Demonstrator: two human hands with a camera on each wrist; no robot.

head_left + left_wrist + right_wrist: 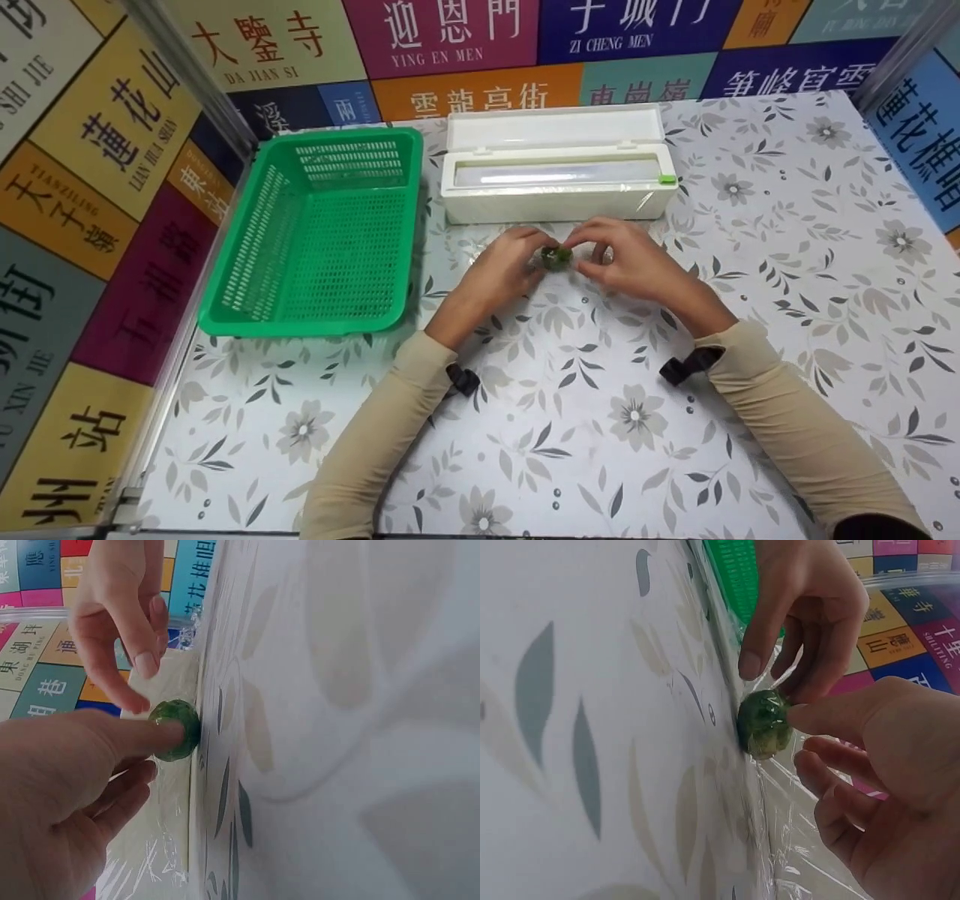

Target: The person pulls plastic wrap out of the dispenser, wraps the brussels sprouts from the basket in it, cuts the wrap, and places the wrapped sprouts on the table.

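Observation:
A small round green ball (556, 258), glossy as if wrapped in clear film, sits on the patterned tabletop between both hands; its exact kind is unclear. My left hand (504, 264) holds it from the left, the thumb lying over the ball (177, 730) in the left wrist view and the other fingers bent behind. On the other side is my right hand (624, 259), thumb and forefinger parted beside the ball (766, 724). Its fingers look loosely bent, with no grip on the ball visible.
A white cling-film box (559, 205) with its lid raised stands just behind the hands, and loose clear film (799, 847) shows near the ball. To the left is a green plastic basket (414, 225). Printed panels (480, 82) wall the table's back and sides.

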